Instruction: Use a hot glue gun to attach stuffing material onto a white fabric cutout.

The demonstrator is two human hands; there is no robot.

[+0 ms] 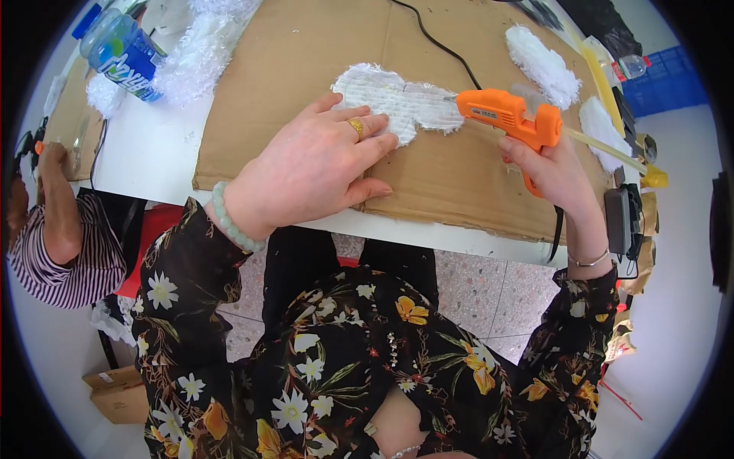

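Observation:
A white piece of fuzzy fabric (pixel 382 96), wide at the left and narrower at the right, lies flat on a brown cardboard sheet (pixel 306 46). My left hand (pixel 313 164) rests with fingers stretched over its left part, pressing its near edge; the hand holds nothing. In my right hand (pixel 549 168) is an orange hot glue gun (pixel 508 115), gripped by its handle. Its nozzle points left, at the right end of the fabric. A pale glue stick (pixel 604 148) sticks out of the gun's back.
White fuzzy pieces (pixel 543 65) lie at the right, and a fluffy white heap (pixel 202 57) at the left beside a blue-labelled bottle (pixel 122 57). A black cord (pixel 440 42) crosses the cardboard. At the far left another person (pixel 65 237) in stripes works. A blue crate (pixel 669 80) stands at the right.

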